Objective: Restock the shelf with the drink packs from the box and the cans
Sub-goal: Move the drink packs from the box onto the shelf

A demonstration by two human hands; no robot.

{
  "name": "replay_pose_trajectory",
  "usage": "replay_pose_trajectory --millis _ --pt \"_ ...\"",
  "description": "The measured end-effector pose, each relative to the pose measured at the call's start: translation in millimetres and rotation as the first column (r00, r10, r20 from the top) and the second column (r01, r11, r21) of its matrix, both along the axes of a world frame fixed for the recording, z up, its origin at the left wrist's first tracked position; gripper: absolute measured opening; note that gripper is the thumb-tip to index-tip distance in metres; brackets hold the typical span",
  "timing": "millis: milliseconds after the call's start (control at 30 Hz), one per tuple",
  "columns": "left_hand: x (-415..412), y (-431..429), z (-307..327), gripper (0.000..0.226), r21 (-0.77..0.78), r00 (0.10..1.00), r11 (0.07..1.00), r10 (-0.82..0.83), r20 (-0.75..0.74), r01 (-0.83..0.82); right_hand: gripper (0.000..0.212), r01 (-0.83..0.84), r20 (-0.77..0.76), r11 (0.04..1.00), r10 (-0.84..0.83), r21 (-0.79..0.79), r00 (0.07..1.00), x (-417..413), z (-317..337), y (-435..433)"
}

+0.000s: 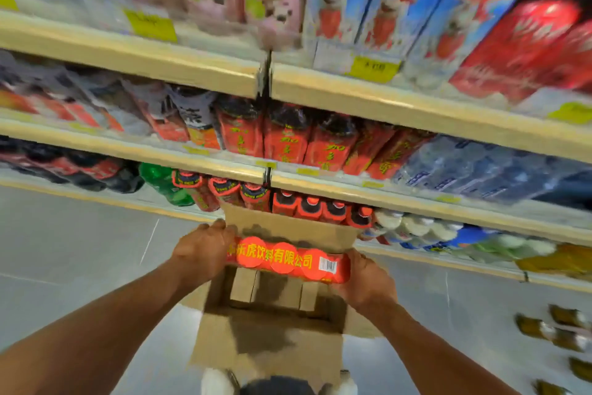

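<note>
A red shrink-wrapped drink pack (288, 261) with yellow lettering and a barcode hangs level above an open cardboard box (272, 340) on the floor. My left hand (200, 250) grips the pack's left end and my right hand (365, 279) grips its right end. Inside the box I see cardboard dividers. The box stands against the bottom shelf (416, 202), where red-capped bottles (320, 207) line the front. The image is blurred by motion.
Higher shelves hold red bottle packs (288, 138), shrink-wrapped water (480, 167), and pink, blue and red cartons. Green bottles (163, 183) sit lower left. Loose gold cans (557, 330) lie on the grey floor at right. My shoes show below the box.
</note>
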State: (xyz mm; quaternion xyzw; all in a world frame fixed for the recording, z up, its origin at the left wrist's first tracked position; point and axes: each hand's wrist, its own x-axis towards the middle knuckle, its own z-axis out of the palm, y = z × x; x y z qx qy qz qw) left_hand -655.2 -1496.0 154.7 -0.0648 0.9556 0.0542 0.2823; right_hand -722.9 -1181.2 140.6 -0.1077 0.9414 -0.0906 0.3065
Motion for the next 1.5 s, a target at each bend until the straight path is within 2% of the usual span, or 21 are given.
replay_pose_trajectory --millis 133,233,367,467,533,700,767,867,967,1100,1233,1400,1500 --pt "14.8 -11.1 137.6 0.048 0.228 0.991 0.971 0.099 -0.09 -0.076 0.051 0.045 -0.002 0.995 -0.045 -0.085 0.999 -1.4 136.3 5.4" --pt "27.8 -13.5 232.6 0.067 0.414 0.971 0.905 0.178 -0.163 -0.096 0.058 0.043 -0.055 0.971 -0.058 -0.237 0.997 2.3 236.3 8.9" --pt "53.5 -19.7 343.1 0.064 0.47 0.947 0.878 0.218 -0.234 -0.086 0.054 0.065 -0.134 0.903 -0.134 -0.426 0.982 18.3 348.3 14.8" --pt "69.2 -23.6 411.9 0.056 0.561 0.899 0.823 0.31 -0.309 -0.09 0.057 0.171 -0.084 0.829 -0.253 -0.532 0.964 33.2 409.9 20.4" --pt "78.1 -22.3 448.6 0.06 0.633 0.851 0.77 0.383 -0.36 -0.079 0.061 0.201 -0.08 0.771 -0.309 -0.604 0.948 42.2 441.7 27.2" --pt "85.2 -16.5 504.9 0.062 0.779 0.714 0.627 0.555 -0.427 -0.021 0.07 0.212 -0.079 0.58 -0.435 -0.787 0.897 52.2 502.2 43.5" --pt "82.2 -9.4 523.9 0.061 0.822 0.672 0.57 0.607 -0.425 0.005 0.066 0.216 -0.057 0.506 -0.47 -0.835 0.881 51.6 523.8 47.0" --pt "73.3 7.6 553.5 0.066 0.817 0.627 0.574 0.621 -0.471 0.045 0.06 0.205 -0.059 0.416 -0.54 -0.886 0.84 45.1 551.4 62.3" --pt "58.3 29.0 574.8 0.065 0.788 0.633 0.601 0.559 -0.536 0.136 0.062 0.175 -0.062 0.341 -0.583 -0.923 0.81 37.3 575.6 82.6" --pt "34.1 58.8 589.7 0.065 0.792 0.627 0.581 0.55 -0.552 0.187 0.065 0.114 -0.092 0.3 -0.593 -0.947 0.8 24.2 597.3 112.9" --pt "1.3 99.4 604.2 0.063 0.789 0.597 0.569 0.557 -0.578 0.233 0.073 0.041 -0.18 0.349 -0.577 -0.936 0.796 2.5 612.4 149.7" --pt "-45.4 157.6 628.8 0.057 0.796 0.588 0.545 0.562 -0.581 0.265 0.087 0.043 -0.149 0.313 -0.562 -0.949 0.814 -47.7 628.2 201.8" --pt "-84.0 181.7 640.5 0.057 0.779 0.567 0.568 0.561 -0.604 0.267 0.08 0.028 -0.174 0.324 -0.578 -0.946 0.797 -86.5 639.3 224.5"
